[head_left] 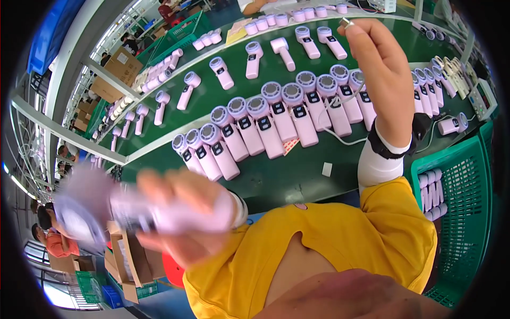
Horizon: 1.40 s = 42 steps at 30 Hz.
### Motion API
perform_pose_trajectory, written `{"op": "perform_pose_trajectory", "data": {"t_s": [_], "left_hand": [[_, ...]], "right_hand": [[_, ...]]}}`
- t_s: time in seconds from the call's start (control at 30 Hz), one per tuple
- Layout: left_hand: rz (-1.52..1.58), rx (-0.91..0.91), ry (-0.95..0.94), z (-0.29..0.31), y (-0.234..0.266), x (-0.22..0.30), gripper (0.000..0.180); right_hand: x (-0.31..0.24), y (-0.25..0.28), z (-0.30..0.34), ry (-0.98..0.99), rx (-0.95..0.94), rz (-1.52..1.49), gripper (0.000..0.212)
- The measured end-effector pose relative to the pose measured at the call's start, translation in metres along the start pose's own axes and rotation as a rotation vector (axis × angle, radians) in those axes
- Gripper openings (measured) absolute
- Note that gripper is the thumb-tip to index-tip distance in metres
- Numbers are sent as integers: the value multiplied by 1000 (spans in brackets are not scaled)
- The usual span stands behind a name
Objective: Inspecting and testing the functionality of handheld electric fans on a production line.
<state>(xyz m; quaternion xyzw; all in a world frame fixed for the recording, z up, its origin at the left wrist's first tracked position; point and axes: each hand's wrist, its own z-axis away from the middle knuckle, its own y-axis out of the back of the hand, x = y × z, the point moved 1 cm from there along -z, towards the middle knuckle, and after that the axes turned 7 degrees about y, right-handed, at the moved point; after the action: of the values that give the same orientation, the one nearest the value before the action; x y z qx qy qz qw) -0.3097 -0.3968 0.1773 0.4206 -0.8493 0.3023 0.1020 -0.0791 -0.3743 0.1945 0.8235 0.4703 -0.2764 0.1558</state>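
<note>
My left hand [183, 194], smeared by motion, grips a pink and lavender handheld fan [79, 212] by its handle, off the table's near left side. My right hand [382, 64] is raised over the table, with thumb and forefinger pinching a small metal-tipped cable plug [346, 23]. A white cable [340, 138] curves between the fans and my right forearm. Below and left of that hand, several similar handheld fans [279, 130] lie side by side in a slanting row, heads away from me, with dark panels showing on their handles.
Spaced-out fans [254, 58] lie on the green surface beyond a pale rail. A green crate [457, 234] holding pink parts stands at right, near a power box [483, 101]. A white slip [326, 169] lies in front. Metal framing [58, 127] and an open carton [127, 255] are at left.
</note>
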Motion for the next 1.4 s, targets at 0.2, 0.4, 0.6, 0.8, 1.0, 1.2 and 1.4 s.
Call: {"op": "perform_pose_trajectory", "data": {"t_s": [0.2,0.4,0.6,0.8,1.0,1.2,1.4], "left_hand": [[-9,-172,-271,15,-6,11,47],[145,307,-269,-3,-16,-16,42],[40,-210,861,-19,-12,-33,42],[209,-384,888,-22,2,-43,47],[158,-580,746,-19,15,-59,50],[-360,-503,336,-21,10,-71,51],[-601,-533,40,-24,4,-67,45]], "right_hand": [[1,-1,6,-12,-94,85,14],[-15,-29,17,27,-408,-31,16],[-27,-27,22,-20,-594,-126,20],[-19,-22,15,160,-756,-164,20],[-20,-18,11,208,-836,-18,17],[-7,-37,17,216,-613,103,20],[-7,-38,16,144,-661,34,21]]}}
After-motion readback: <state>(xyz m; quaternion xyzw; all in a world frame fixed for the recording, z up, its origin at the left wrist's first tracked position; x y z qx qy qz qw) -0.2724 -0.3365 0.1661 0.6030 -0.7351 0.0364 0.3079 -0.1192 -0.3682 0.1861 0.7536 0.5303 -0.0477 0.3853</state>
